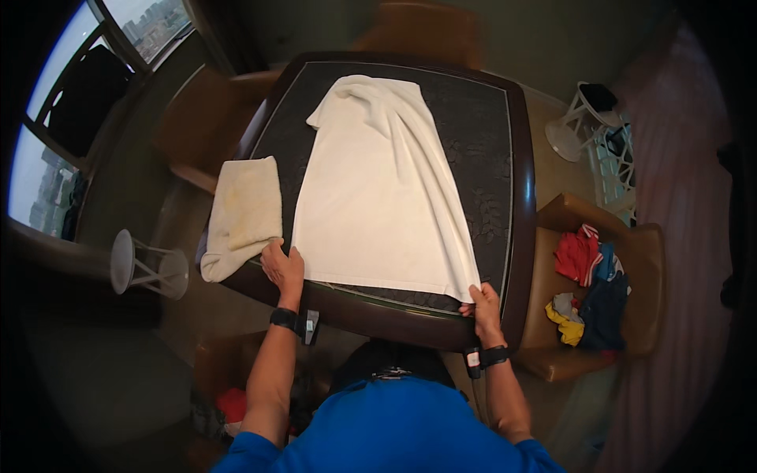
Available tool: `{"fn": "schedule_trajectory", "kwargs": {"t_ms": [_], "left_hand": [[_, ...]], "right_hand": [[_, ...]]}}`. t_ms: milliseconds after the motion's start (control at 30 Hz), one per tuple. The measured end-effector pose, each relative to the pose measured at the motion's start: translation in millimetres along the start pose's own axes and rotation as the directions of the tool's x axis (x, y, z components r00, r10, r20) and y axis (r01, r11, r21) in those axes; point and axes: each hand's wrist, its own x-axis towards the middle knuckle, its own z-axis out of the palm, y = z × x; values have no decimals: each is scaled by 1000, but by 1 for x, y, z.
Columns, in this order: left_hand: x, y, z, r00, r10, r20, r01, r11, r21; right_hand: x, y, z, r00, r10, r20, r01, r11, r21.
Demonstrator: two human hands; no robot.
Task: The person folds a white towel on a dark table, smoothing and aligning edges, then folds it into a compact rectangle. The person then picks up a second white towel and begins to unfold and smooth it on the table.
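A large white towel (pixel 378 205) is spread lengthwise on the dark table, its near edge fairly straight and its far end bunched. Soft creases run along its right side. My right hand (pixel 485 309) pinches the near right corner, close to the table's front edge. At the near left corner rests my left hand (pixel 284 266), thumb apart from the fingers, between the spread towel and a folded cream towel (pixel 248 206). Its fingertips lie by the folded towel's lower edge. That folded towel sits at the table's left edge, a rolled part at its near end.
The table (pixel 516 205) has a raised brown wooden rim. A tan armchair (pixel 643 292) at the right holds several crumpled clothes (pixel 603 311). White stools stand at the left (pixel 124 262) and far right (pixel 564 142). More brown chairs (pixel 197 118) surround the table.
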Motion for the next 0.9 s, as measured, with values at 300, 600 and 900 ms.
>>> {"fn": "schedule_trajectory", "kwargs": {"t_ms": [300, 600, 900], "left_hand": [[-125, 152, 0, 746, 544, 385, -14, 590, -807], [-144, 222, 22, 604, 601, 524, -83, 701, -708], [-212, 284, 41, 632, 431, 645, -78, 863, -499]], "right_hand": [[-21, -15, 25, 999, 18, 28, -16, 998, -67], [-26, -32, 13, 984, -93, 151, 105, 992, -75], [15, -25, -68, 924, 157, 348, -96, 978, -188]]}}
